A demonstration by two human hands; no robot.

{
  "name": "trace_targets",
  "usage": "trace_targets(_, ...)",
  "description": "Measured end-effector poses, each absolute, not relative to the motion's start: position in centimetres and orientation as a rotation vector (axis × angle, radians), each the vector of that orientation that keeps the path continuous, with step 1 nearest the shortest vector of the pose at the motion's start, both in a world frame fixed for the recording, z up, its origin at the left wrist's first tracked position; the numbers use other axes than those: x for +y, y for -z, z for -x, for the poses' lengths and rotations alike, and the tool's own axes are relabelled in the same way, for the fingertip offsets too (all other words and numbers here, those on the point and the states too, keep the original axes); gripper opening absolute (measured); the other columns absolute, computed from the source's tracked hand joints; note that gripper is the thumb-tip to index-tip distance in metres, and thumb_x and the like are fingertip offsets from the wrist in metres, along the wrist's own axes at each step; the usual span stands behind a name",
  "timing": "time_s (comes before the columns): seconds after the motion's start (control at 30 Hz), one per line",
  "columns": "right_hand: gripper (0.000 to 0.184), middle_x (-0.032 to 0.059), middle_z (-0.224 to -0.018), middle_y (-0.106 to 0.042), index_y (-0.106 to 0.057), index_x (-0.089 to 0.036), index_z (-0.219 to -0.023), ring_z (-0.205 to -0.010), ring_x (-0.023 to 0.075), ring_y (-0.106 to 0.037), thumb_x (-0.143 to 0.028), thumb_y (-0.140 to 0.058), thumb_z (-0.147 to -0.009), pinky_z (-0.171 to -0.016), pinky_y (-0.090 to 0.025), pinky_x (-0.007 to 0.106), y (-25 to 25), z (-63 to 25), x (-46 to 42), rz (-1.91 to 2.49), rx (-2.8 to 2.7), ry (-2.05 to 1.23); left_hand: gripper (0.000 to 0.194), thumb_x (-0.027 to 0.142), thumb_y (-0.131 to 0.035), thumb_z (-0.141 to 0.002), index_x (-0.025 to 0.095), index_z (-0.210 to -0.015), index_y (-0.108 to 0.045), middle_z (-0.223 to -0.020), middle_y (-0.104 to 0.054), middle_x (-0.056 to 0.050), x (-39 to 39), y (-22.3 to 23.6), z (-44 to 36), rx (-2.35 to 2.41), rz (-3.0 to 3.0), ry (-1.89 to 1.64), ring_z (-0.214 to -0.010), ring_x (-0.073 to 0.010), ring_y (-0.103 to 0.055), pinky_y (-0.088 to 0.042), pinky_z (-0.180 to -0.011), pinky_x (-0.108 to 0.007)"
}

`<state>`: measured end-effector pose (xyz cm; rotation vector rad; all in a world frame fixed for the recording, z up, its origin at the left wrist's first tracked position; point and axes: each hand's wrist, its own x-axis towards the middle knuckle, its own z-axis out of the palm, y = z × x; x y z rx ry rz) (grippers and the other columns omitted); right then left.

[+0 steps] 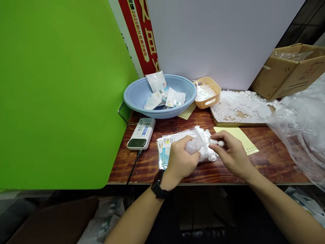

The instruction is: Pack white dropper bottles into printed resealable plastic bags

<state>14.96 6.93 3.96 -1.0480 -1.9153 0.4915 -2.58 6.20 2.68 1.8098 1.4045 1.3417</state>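
Note:
My left hand [180,158] is closed around a small translucent white bottle [192,146], held on its side above the table. Between the thumb and fingers of my right hand [232,152] is a small white stopper-like piece with a rounded end [221,143]. That piece lines up with the bottle's right end; whether they touch I cannot tell. Under my hands lies a stack of clear plastic bags with printed labels [164,149], their crinkled openings facing right.
A blue basin [132,98] holds several filled bags. Beside it stand a tan basket [215,97] of white pieces and a cardboard tray [228,124] of small white parts. A white device [142,134] with a cable, yellow sticker sheet [241,139], carton [286,76] and plastic sheeting [304,118] surround the workspace.

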Motion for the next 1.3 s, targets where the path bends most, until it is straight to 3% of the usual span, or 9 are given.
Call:
trace_targets(0.2,0.010,0.0054,-0.087,-0.062,-0.054,-0.024,-0.098,-0.080,0.0191,-0.061,-0.018,-0.056,-0.091,-0.064,-0.049,0.032,-3.1,-14.8,7.6,0.856,-2.145,-0.365,0.011,0.015,-0.054,-0.062,0.017,-0.070,-0.062,-0.066,-0.065,-0.002,6.5,-1.9,2.5,1.413,-1.933,-1.420,-0.059,-0.0160,-0.058,-0.045,-0.057,-0.028)
trace_targets(0.73,0.004,0.0047,-0.081,-0.064,-0.057,-0.022,-0.092,-0.074,0.0179,-0.061,-0.023,-0.053,-0.093,-0.066,-0.046,0.030,-2.5,-15.1,7.4,0.896,-2.152,-0.365,0.010,0.015,-0.052,-0.070,0.016,-0.075,-0.060,-0.071,-0.068,-0.008,6.1,-1.6,2.0,1.393,-2.316,-1.476,-0.067,-0.0203,-0.064,-0.051,-0.060,-0.031)
trace_targets(0.8,0.020,0.0018,-0.069,-0.059,-0.057,-0.020,-0.080,-0.061,0.0150,-0.054,-0.032,-0.049,-0.095,-0.057,-0.040,0.028,-2.8,-14.8,7.2,0.990,-2.098,-0.498,0.009,0.014,-0.051,-0.071,0.016,-0.074,-0.060,-0.070,-0.068,-0.008,5.9,-1.6,1.8,1.357,-2.325,-1.505,-0.066,-0.0201,-0.064,-0.051,-0.060,-0.031)
trace_targets(0.9,0.054,-0.0028,-0.049,-0.038,-0.046,-0.020,-0.055,-0.045,0.0110,-0.036,-0.056,-0.038,-0.095,-0.047,-0.029,0.027,-3.3,-14.5,7.2,1.205,-1.925,-0.905,0.011,0.012,-0.051,-0.070,0.016,-0.075,-0.059,-0.072,-0.069,-0.008,5.7,-1.5,1.4,1.248,-2.335,-1.563,-0.067,-0.0193,-0.064,-0.052,-0.060,-0.030)
trace_targets(1.03,0.080,-0.0032,-0.041,-0.028,-0.051,-0.018,-0.046,-0.039,0.0099,-0.027,-0.076,-0.013,-0.088,-0.043,-0.023,0.028,-3.6,-14.8,7.3,1.383,-1.774,-1.366,0.015,0.011,-0.052,-0.067,0.017,-0.078,-0.060,-0.073,-0.069,-0.006,5.8,-1.4,1.2,1.182,-2.216,-1.632,-0.066,-0.0183,-0.064,-0.051,-0.060,-0.029)
trace_targets(1.13,0.081,-0.0025,-0.044,-0.032,-0.058,-0.017,-0.058,-0.041,0.0116,-0.033,-0.074,-0.010,-0.089,-0.044,-0.027,0.028,-3.4,-15.8,7.2,1.363,-1.777,-1.100,0.014,0.013,-0.052,-0.064,0.018,-0.073,-0.060,-0.067,-0.066,-0.003,6.1,-1.5,1.5,1.283,-2.065,-1.594,-0.059,-0.0162,-0.060,-0.047,-0.055,-0.027)
trace_targets(1.3,0.040,0.0057,-0.072,-0.061,-0.061,-0.014,-0.102,-0.062,0.0173,-0.053,-0.050,-0.050,-0.091,-0.059,-0.042,0.031,-3.0,-16.8,6.9,1.007,-2.129,-0.148,0.004,0.015,-0.053,-0.062,0.018,-0.061,-0.055,-0.055,-0.055,0.001,6.3,-1.7,2.1,1.381,-1.957,-1.393,-0.050,-0.0135,-0.048,-0.038,-0.049,-0.027)
